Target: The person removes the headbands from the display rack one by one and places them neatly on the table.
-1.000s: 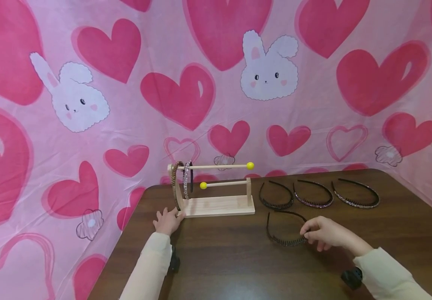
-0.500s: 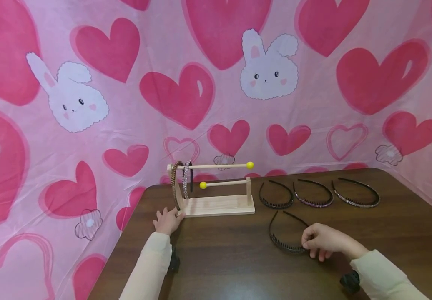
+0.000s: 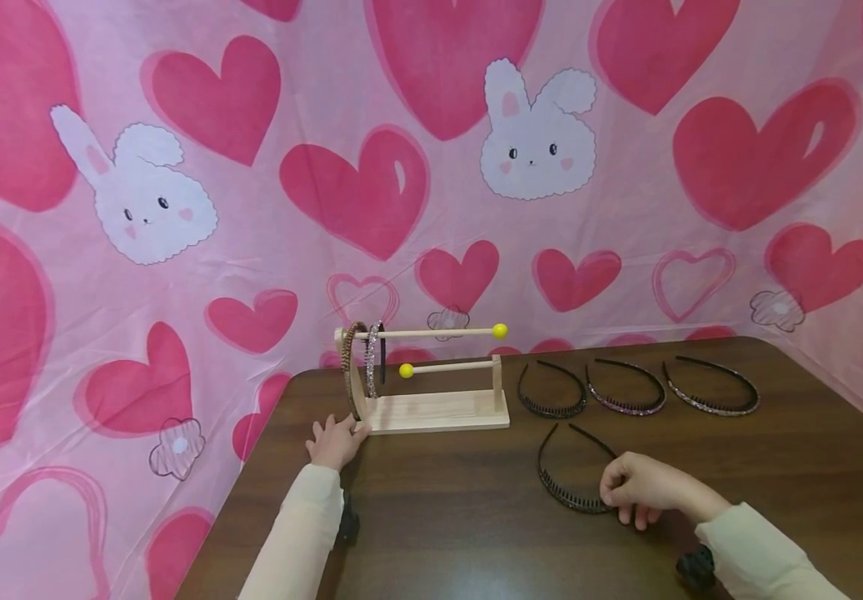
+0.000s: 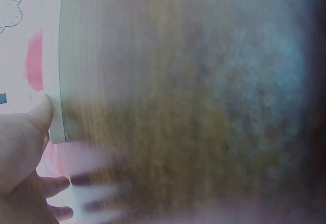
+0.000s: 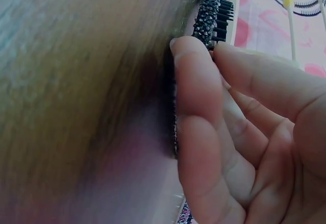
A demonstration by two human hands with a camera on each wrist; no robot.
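My right hand [image 3: 645, 487] pinches the right side of a black toothed headband [image 3: 570, 498] between thumb and fingers, low over the table. Dark sparkling stones cover that headband's outer face in the right wrist view, and its open ends point away from me. My left hand [image 3: 336, 446] rests at the left end of a wooden headband stand [image 3: 439, 411], fingers spread. In the left wrist view, the thumb [image 4: 42, 113] lies against the pale edge of the stand. A brownish headband [image 3: 347, 367] and a silver glittery headband [image 3: 371, 362] hang on the stand's upper rod.
Behind the right hand lie a black headband [image 3: 551, 411], a purplish glitter headband [image 3: 630, 408] and a silvery headband [image 3: 716, 408] in a row. The stand's rods end in yellow balls [image 3: 500, 331]. A pink heart-print cloth [image 3: 454, 217] hangs behind the brown table [image 3: 461, 517].
My right hand has drawn the black headband slightly toward me and turned it a little on the table. The left hand has stayed at the stand.
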